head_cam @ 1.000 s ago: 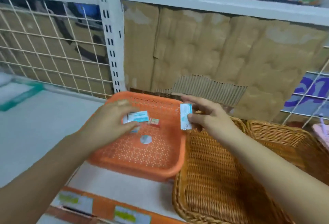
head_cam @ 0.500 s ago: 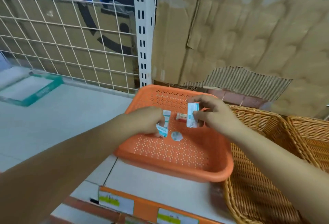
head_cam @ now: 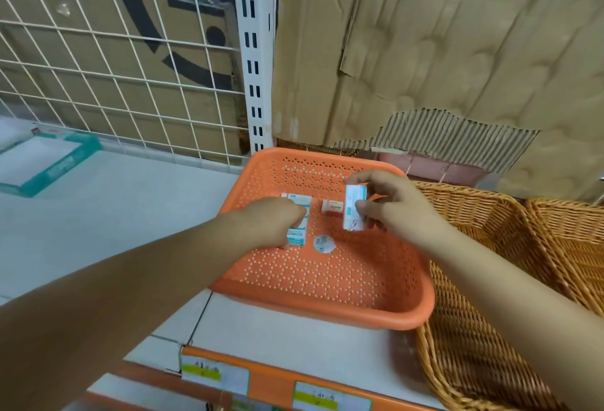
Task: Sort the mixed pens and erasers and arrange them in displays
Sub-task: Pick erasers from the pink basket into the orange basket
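Observation:
An orange perforated plastic basket [head_cam: 327,309] stands on the white shelf. Inside it, my left hand [head_cam: 271,222] rests on the basket floor with its fingers closed on a white-and-teal wrapped eraser [head_cam: 298,234], next to another like it. My right hand [head_cam: 389,211] hovers over the basket's right side, pinching a second white-and-teal eraser [head_cam: 353,206] upright. A small eraser with a red-and-cream wrapper [head_cam: 332,207] lies between the hands. A round white sticker [head_cam: 323,244] sits on the basket floor.
Two woven wicker baskets [head_cam: 483,329] [head_cam: 575,230] stand to the right, touching the orange one. A white upright post [head_cam: 255,51] and wire grid [head_cam: 114,67] back the shelf, with torn cardboard behind. A teal-edged box [head_cam: 42,162] lies far left. Price labels [head_cam: 215,374] line the shelf's front edge.
Both hands have come down into the orange basket. The left hand has lowered its eraser to the basket floor; the right hand still holds its eraser upright. The camera has shifted closer.

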